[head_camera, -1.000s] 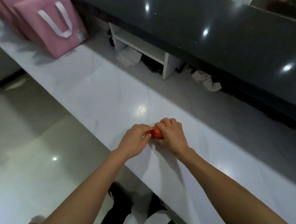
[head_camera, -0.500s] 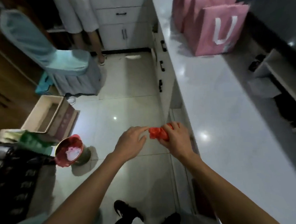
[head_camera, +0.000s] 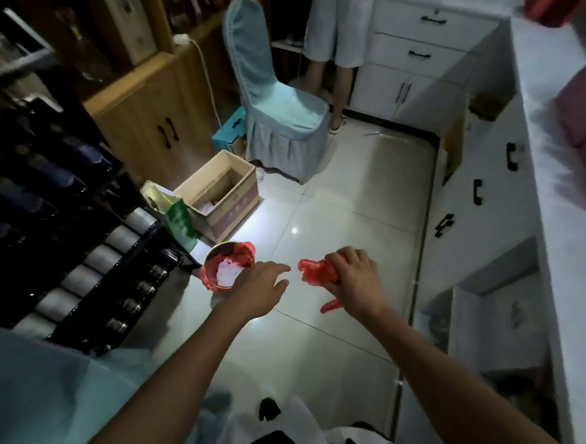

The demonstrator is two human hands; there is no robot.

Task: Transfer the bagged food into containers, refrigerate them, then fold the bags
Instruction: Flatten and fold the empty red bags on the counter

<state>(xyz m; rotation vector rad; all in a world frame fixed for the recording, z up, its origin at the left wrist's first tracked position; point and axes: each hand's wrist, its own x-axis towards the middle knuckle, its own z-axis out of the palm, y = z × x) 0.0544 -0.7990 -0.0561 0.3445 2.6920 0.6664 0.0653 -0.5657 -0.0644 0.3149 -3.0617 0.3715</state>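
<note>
Head view, looking down over a tiled floor (head_camera: 336,219) between a dark shelving rack (head_camera: 62,236) on the person's left and a white counter (head_camera: 560,239) with drawer fronts on the right. The right hand (head_camera: 355,279) has its fingers curled round a crumpled red plastic bag (head_camera: 313,272), one end bunched out past the knuckles toward the left and a thin tail hanging below the wrist; the bundle is compact, probably so that it can be carried one-handed. The left hand (head_camera: 259,289) is empty, fingers extended and slightly spread, just apart from the bag and reaching toward it or past it; which cannot be told. Beyond the left hand stands a small round bin (head_camera: 224,267) lined with red plastic, pale material inside, beside an open cardboard box (head_camera: 221,195) and a green paper bag (head_camera: 178,222). With the bag balled instead of flat, the folding stage appears close to done for this bag, and the bin is a plausible destination, though this is a judgement only. Open room lies in the central floor strip; the rack edge and the counter's projecting handles (head_camera: 512,157) bound it on either side. A covered chair (head_camera: 273,96) and a second person's legs (head_camera: 337,68) close the far end. Pink bags (head_camera: 584,121) on the counter are blurred
</note>
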